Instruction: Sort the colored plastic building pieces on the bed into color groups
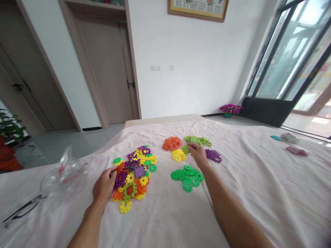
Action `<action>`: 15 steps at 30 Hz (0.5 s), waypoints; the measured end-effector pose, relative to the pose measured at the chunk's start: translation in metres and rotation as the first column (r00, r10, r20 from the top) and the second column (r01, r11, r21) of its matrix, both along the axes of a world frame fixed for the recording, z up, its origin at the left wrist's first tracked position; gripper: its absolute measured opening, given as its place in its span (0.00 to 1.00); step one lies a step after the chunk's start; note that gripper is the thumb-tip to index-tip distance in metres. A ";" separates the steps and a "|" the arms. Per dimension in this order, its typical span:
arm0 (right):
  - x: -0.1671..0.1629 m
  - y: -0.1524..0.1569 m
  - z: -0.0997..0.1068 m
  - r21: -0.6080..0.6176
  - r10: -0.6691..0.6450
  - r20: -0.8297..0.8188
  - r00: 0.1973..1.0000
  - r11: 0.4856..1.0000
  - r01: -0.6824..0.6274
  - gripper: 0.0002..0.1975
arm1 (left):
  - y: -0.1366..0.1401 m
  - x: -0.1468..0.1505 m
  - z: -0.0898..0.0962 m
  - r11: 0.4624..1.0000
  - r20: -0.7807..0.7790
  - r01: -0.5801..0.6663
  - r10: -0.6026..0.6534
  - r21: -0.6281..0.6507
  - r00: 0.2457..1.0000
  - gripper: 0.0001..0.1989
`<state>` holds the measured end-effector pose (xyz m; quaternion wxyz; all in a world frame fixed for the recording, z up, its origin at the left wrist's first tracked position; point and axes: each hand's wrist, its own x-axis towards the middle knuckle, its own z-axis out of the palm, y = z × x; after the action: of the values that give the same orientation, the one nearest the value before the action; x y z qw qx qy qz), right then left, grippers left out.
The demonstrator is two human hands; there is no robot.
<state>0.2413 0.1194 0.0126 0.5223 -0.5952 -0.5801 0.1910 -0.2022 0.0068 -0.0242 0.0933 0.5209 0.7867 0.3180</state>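
Observation:
My left hand (104, 184) is at the left edge of a mixed pile of plastic building pieces (139, 172), its fingers closed on an orange piece (120, 168). My right hand (198, 154) pinches a light green square piece (186, 149) between the single-colour heaps. Around it lie an orange heap (172, 143), a light green heap (199, 140), a purple heap (214, 155) and a few yellow discs (178, 156). Nearer me is a heap of green notched discs (187, 177).
A pale cloth (160, 220) with folds covers the surface. Clear plastic packaging (68, 168) and black-framed glasses (24, 208) lie at the left. A pink item (296, 151), a white item (289, 137) and a blue item (276, 137) are at the right.

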 end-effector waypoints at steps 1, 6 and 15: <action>0.012 0.003 -0.003 0.001 -0.057 -0.021 0.998 0.998 0.057 0.21 | 0.000 0.000 0.000 1.000 0.002 0.004 -0.004 0.002 1.000 0.19; 0.058 0.012 -0.022 -0.021 -0.298 -0.075 0.952 0.954 0.298 0.25 | 0.000 -0.001 -0.001 1.000 0.005 0.014 -0.014 -0.016 1.000 0.20; 0.067 0.019 -0.044 -0.009 -0.350 -0.111 0.930 0.936 0.351 0.31 | 0.002 -0.003 -0.005 0.999 -0.007 0.032 -0.033 -0.011 0.999 0.20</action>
<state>0.3080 0.1379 -0.0312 0.5829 -0.6745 -0.4357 0.1243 -0.2054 0.0083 -0.0289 0.0986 0.5342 0.7802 0.3102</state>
